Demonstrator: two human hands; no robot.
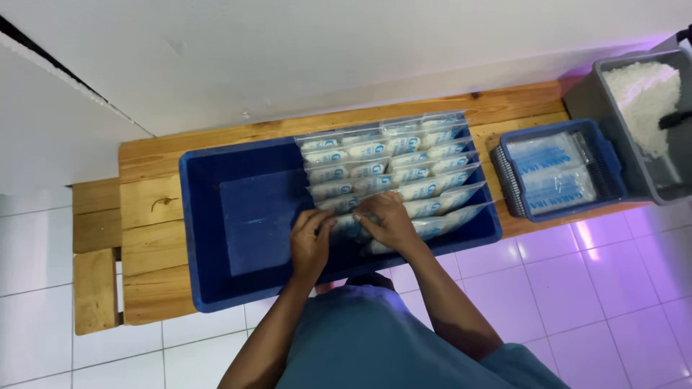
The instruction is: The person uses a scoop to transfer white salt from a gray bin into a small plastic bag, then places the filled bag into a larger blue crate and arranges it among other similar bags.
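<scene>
clear plastic pouches with white contents and blue-and-white printed labels fill the right part of a dark blue crate, lying in overlapping rows that run from the far wall toward the near one. the left hand and right hand rest on the nearest row. to the right, a smaller blue basket holds a flat stack of empty clear bags with blue print, lying face up.

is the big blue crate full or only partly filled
Partly filled. In the blue crate, rows of clear packets cover the right side only; the left floor is bare.
</scene>
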